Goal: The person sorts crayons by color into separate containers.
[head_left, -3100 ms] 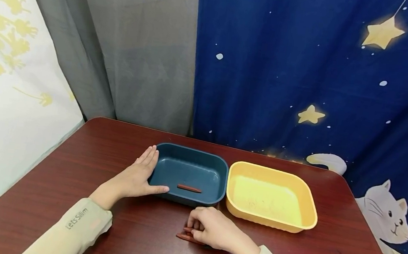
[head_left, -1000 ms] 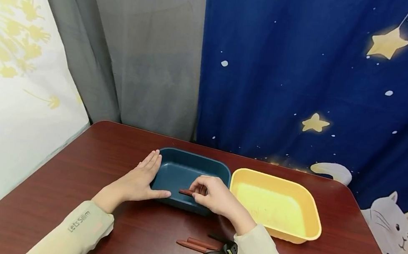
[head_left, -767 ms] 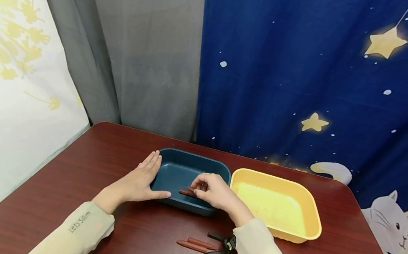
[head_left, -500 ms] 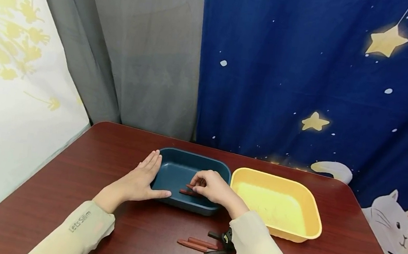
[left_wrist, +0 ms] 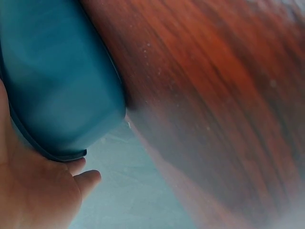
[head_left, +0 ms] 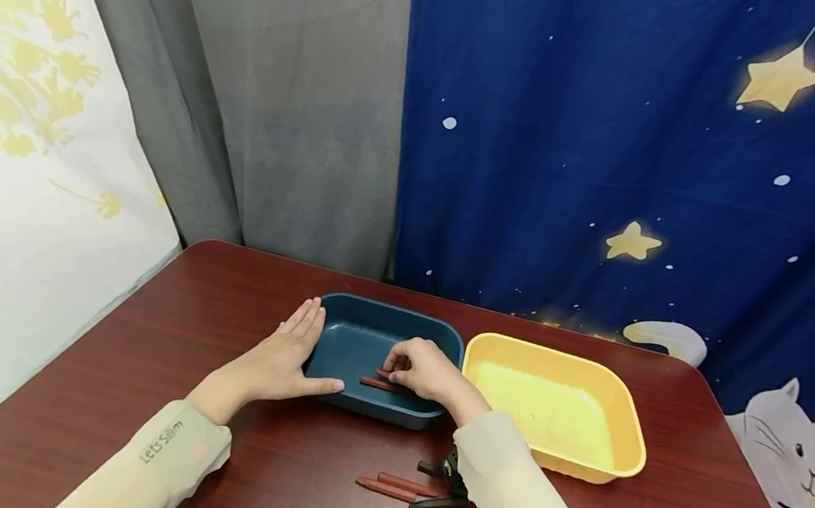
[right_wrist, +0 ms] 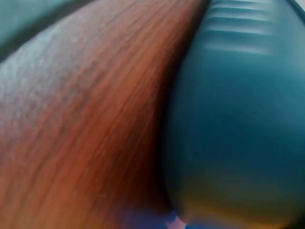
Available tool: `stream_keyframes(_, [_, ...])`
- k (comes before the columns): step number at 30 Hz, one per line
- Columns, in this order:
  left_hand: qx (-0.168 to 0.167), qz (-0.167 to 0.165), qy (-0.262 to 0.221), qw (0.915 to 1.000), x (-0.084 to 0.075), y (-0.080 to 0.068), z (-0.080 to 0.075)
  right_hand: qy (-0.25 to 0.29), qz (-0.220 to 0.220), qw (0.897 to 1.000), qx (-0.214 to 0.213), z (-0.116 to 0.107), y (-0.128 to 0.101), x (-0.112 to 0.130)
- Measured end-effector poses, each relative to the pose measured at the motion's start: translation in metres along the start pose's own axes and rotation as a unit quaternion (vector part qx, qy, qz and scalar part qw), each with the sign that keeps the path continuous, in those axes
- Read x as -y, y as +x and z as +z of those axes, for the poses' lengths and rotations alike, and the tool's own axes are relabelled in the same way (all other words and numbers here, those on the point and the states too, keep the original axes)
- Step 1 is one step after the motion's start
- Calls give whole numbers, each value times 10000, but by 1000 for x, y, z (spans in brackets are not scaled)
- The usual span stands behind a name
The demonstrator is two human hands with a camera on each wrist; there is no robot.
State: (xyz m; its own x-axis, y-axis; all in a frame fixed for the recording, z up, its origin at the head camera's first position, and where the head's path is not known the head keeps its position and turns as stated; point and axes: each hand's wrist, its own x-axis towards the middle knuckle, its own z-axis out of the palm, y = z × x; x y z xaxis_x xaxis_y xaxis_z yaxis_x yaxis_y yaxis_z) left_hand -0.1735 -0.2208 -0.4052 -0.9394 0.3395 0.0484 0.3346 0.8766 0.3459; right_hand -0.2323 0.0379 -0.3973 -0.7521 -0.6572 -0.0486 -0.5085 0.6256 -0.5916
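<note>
My left hand (head_left: 278, 361) lies with straight fingers along the left end of the dark blue bin (head_left: 357, 303), its thumb on the front rim. In the left wrist view that hand (left_wrist: 40, 191) touches the bin's outer wall (left_wrist: 66, 81). Inside the bin, my right hand (head_left: 428, 369) pinches a reddish-brown crayon, mostly hidden by the fingers. Close beside it, another reddish-brown crayon (head_left: 378, 383) lies on the bin floor. The right wrist view shows only the bin's blurred outside (right_wrist: 238, 109) and the table, no hand.
Two reddish-brown crayons (head_left: 386, 489) lie side by side on the table (head_left: 277, 474) before the bin. Next to them are two black sticks (head_left: 437, 505), partly under the right sleeve and its black wrist device (head_left: 454, 473). A yellow bin (head_left: 549, 404) stands right of the blue one.
My right hand has carried a crayon from the table into the blue bin, then shifted slightly farther back within it. The left hand stays on the bin.
</note>
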Motion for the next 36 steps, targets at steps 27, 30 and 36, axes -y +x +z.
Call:
stream_keyframes(27, [97, 27, -157, 9998, 0, 1, 5, -172, 76, 9998, -94, -8, -20, 6])
stream_keyframes(30, [80, -26, -204, 9998, 1, 2, 1, -198, -20, 9994, -272, -19, -26, 12])
stream_keyframes(36, [112, -21, -213, 9997, 1, 4, -1, -269, -50, 9980, -567, -37, -44, 15])
